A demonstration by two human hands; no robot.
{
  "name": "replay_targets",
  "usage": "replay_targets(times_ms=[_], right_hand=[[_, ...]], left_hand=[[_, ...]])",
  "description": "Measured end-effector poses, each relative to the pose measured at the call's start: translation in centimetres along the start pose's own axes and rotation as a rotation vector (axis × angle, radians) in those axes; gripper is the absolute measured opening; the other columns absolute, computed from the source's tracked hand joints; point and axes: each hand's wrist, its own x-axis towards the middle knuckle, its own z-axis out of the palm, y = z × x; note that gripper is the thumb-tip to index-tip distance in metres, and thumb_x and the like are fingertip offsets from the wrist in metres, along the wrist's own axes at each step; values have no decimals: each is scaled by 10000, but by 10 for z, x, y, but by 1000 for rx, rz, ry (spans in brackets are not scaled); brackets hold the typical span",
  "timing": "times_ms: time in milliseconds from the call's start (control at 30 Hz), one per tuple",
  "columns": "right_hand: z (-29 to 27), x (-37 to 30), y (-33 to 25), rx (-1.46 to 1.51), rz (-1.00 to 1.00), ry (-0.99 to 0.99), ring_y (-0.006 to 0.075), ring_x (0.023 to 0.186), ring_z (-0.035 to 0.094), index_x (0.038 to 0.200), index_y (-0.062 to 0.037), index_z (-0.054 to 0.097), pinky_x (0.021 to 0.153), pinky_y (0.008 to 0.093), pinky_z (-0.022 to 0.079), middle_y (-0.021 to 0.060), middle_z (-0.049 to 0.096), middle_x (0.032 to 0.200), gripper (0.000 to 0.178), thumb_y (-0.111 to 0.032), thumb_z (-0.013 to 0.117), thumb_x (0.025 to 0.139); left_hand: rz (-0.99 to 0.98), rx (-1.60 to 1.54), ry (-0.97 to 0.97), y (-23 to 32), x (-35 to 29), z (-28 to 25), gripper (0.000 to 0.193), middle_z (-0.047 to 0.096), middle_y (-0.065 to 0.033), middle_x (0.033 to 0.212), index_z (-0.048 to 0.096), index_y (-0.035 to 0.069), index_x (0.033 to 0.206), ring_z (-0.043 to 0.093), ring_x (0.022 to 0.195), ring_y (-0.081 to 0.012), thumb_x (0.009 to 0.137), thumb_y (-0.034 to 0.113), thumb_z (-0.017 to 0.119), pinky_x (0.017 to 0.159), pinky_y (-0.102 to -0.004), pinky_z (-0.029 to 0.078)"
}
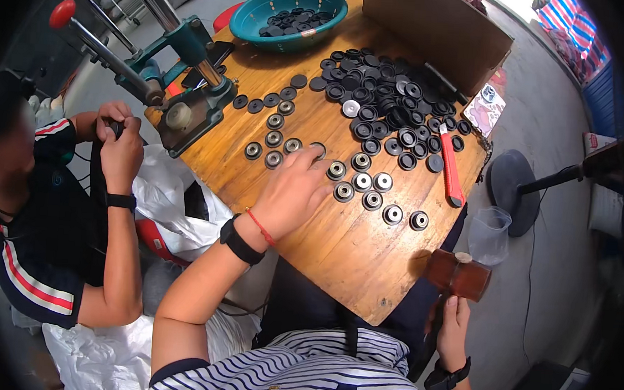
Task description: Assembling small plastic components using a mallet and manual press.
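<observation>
My left hand (289,199) reaches over the wooden table with its fingers apart. Its fingertips touch a small black wheel (319,147) with a metal centre, partly covered by them. Around the hand stand several similar black wheels with metal bearings: one group to the left (274,139), another to the right (362,182). Off the table's right front corner, my right hand (452,325) is closed around the handle of a wooden mallet, whose reddish-brown head (472,279) is up beside the table edge.
A heap of black plastic discs (397,93) covers the table's far part, beside a red utility knife (451,168) and cardboard box (436,31). A teal basin (288,18) holds more discs. At left stand a green lever press (188,109) and a seated co-worker (45,229).
</observation>
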Motion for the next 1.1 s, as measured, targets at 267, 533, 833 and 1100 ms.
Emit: replay_targets(times_ms=[267,533,833,1100], right_hand=[[-2,-5,2,-38,-10,36,120,507,504,1045,-1,477,443,247,419,46,506,678,376,-373,430,1019],[12,-11,-4,-123,-87,-102,125,526,524,1069,-4,486,449,245,419,59,526,713,478,-471,408,1007],[19,-29,-50,-866,-579,-377,199,684,607,1140,22,515,614,320,495,105,629,906,329,-222,600,937],[32,-50,-94,-622,-188,-200,124,554,509,1205,24,505,501,264,428,57,561,798,589,-512,485,961]], left_hand=[[162,-2,-98,30,-37,45,408,399,-233,1436,509,-42,1295,346,1369,-371,906,72,551,1100,-419,335],[301,-240,50,80,-95,76,407,511,-144,1369,678,59,1059,405,1337,-330,724,272,766,1112,-500,279],[227,-246,127,89,-111,89,797,488,-165,1382,505,-17,1294,412,1339,-310,720,478,751,1130,-499,250],[168,-209,207,70,-130,101,970,496,-164,1389,365,-51,1396,425,1342,-275,725,543,737,1121,-421,258]])
